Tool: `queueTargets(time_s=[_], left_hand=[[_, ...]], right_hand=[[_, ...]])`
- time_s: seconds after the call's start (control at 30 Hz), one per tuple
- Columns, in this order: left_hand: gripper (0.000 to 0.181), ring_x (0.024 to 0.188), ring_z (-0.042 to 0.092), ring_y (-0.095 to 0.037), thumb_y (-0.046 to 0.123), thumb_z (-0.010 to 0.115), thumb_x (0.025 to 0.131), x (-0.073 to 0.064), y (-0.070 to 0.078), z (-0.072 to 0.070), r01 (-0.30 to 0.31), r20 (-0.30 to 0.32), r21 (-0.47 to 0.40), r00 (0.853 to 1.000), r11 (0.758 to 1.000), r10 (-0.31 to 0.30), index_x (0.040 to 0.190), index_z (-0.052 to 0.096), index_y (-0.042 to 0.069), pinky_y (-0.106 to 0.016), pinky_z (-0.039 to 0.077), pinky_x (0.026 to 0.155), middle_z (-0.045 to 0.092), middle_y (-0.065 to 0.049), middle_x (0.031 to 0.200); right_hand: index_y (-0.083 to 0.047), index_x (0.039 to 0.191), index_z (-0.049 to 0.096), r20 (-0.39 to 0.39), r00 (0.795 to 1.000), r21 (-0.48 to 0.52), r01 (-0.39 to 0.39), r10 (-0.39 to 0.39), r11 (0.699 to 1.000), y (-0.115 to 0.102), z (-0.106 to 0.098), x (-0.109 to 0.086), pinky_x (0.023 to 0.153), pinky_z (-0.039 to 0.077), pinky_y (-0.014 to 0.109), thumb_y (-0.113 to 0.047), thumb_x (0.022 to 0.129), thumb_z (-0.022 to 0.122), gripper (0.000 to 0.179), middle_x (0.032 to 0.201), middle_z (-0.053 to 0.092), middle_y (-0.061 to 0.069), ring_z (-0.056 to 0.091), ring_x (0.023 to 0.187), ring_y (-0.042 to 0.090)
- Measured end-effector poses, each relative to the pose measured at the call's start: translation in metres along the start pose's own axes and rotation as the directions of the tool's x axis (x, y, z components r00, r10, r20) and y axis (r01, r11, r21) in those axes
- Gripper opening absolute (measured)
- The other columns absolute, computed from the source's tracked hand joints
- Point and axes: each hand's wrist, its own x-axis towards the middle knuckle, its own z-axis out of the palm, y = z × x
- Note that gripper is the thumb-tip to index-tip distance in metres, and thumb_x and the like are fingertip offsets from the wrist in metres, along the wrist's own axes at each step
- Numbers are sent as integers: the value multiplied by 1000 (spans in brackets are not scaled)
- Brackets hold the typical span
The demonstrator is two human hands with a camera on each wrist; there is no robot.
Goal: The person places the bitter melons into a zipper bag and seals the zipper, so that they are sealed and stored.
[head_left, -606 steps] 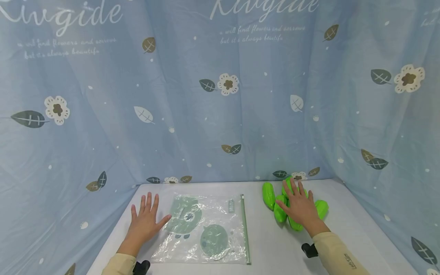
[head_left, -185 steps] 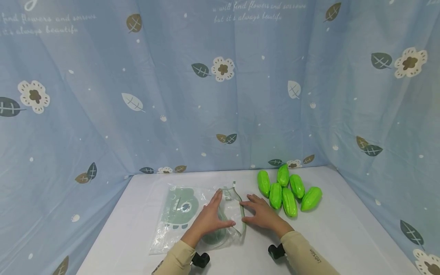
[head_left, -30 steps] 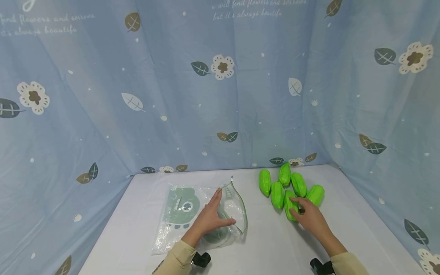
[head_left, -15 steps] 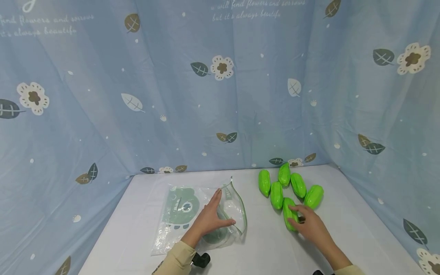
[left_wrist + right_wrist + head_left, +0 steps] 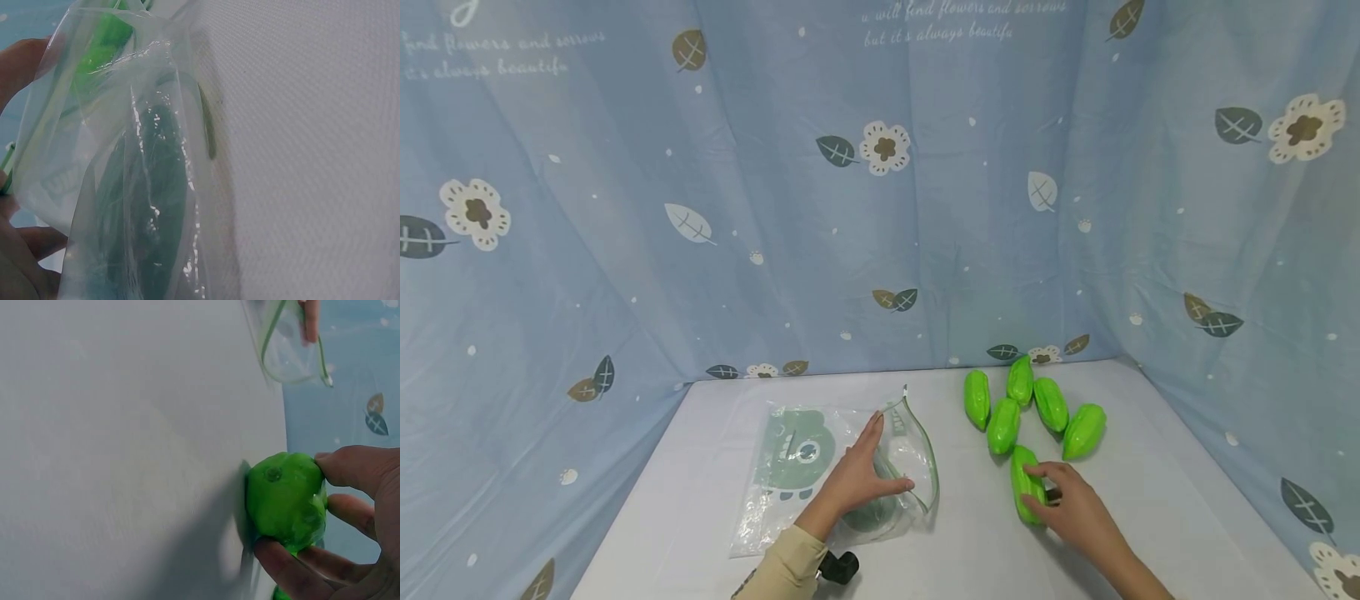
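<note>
In the head view my left hand spans the mouth of a clear zip bag printed with green figures. Thumb and fingers hold it by the mouth, whose green-edged rim gapes toward the right. The left wrist view shows the plastic bag between thumb and fingers. My right hand grips a shiny bright-green, long, ridged model fruit. In the right wrist view the model fruit is end-on, fingers round its sides, low over the white table. Several matching model fruits lie just behind it.
The white table ends at the back against a blue patterned curtain, which also hangs at both sides. A stretch of tabletop lies between bag and model fruits. A black wrist mount sits under the left sleeve.
My right hand has drawn the gripped model fruit out of the group, toward me and slightly left. One neighbouring fruit has tilted. The left hand and bag have stayed in place.
</note>
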Motion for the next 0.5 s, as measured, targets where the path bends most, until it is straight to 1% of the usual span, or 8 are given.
queueTargets(time_s=[0.23,0.4,0.5], left_hand=[[123,146,34,-41,66,79,76,-1,1,-1,2,3,4,1000,1000,-2,165,13,12,-71,24,114,12,-11,170],[123,147,34,-41,66,79,76,-1,2,-1,0,3,2,1000,1000,0,165,14,11,-71,24,114,13,-11,170],[123,147,34,-40,66,79,76,0,2,-1,1,2,2,1000,1000,-1,165,14,11,-71,24,114,13,-11,170]], right_hand=[[-14,125,70,9,1000,37,5,-5,999,-8,6,-7,75,57,27,-28,84,85,46,134,60,13,66,97,17],[-16,126,70,31,998,83,49,-52,995,-10,8,-9,79,57,25,-27,84,85,46,135,60,11,67,100,17],[-17,126,71,35,997,97,67,-71,993,-10,10,-6,80,57,24,-27,84,85,46,136,59,11,67,101,18]])
